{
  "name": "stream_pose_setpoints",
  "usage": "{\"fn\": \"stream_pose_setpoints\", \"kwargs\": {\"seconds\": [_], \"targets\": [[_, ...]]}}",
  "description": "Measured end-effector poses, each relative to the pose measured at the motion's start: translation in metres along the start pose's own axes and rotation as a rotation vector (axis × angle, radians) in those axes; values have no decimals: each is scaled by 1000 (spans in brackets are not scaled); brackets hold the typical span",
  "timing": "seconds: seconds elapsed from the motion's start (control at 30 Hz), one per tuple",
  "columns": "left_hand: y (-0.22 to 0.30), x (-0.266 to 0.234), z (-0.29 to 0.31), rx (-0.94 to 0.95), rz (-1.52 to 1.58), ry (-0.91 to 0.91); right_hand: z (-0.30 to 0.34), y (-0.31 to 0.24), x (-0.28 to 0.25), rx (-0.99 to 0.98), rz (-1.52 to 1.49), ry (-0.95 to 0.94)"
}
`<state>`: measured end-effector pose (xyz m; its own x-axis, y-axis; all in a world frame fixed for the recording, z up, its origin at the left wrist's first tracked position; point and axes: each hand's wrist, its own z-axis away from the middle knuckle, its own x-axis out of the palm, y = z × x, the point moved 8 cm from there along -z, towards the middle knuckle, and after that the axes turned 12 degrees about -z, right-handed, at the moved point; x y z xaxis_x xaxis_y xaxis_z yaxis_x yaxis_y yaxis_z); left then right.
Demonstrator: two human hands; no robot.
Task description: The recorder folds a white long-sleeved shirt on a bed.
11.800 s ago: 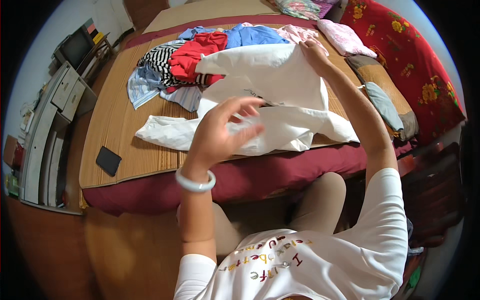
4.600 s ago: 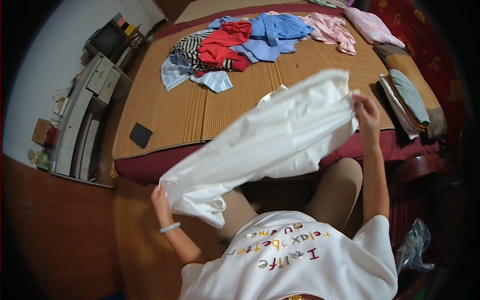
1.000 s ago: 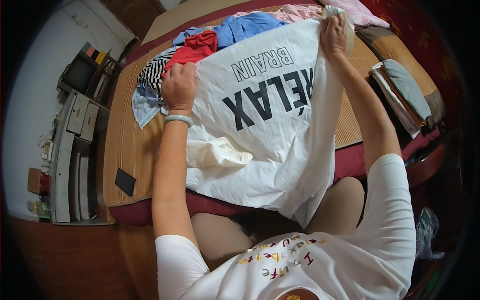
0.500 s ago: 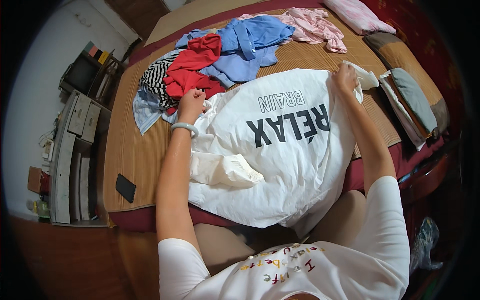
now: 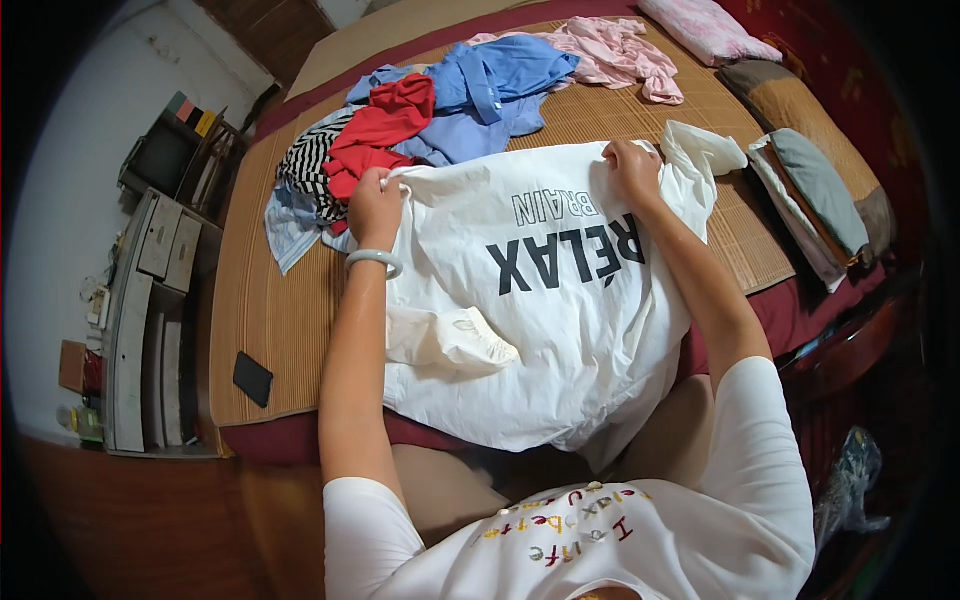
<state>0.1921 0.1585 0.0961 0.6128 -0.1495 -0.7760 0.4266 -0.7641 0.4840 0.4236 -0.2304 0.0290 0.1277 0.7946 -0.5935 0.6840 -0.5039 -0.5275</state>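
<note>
A white long-sleeved jacket (image 5: 470,390) with dark lettering lies spread before me, its near part hanging over the bed's edge toward my lap. My left hand (image 5: 375,208) is closed on its far left corner, with a bracelet at the wrist. Along the far edge, toward the right, my right hand (image 5: 634,178) pinches the cloth with bent fingers. One sleeve is folded inward across the left of the jacket, its cuff (image 5: 485,340) on top. The other sleeve (image 5: 705,150) sticks out past my right hand.
A heap of clothes holds a red garment (image 5: 395,120), a striped one (image 5: 310,160), blue shirts (image 5: 520,70) and a pink garment (image 5: 625,55). Folded clothes (image 5: 815,195) lie at the right near a pillow (image 5: 800,100). A black phone (image 5: 252,379) rests on the woven mat (image 5: 285,320) at left.
My right hand has moved left along the jacket's far edge, away from the sleeve. My left hand has shifted slightly left, and the jacket's right side has drawn inward.
</note>
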Motion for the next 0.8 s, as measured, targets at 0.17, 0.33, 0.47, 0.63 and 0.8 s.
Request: {"fn": "stream_pose_setpoints", "kwargs": {"seconds": [0.17,0.33,0.47,0.63,0.8], "targets": [[71,-83,74,378,-72,313,-5,-24,-24,-30,-136,110],[140,-87,212,1005,13,58,-4,-56,-34,-7,-388,64],[152,-46,268,1137,-106,-417,12,-75,-29,79,-522,66],[140,-40,259,709,41,-402,32,-90,-13,161,-466,7],[104,-35,244,256,0,-308,29,-60,-9,284,-429,0]]}}
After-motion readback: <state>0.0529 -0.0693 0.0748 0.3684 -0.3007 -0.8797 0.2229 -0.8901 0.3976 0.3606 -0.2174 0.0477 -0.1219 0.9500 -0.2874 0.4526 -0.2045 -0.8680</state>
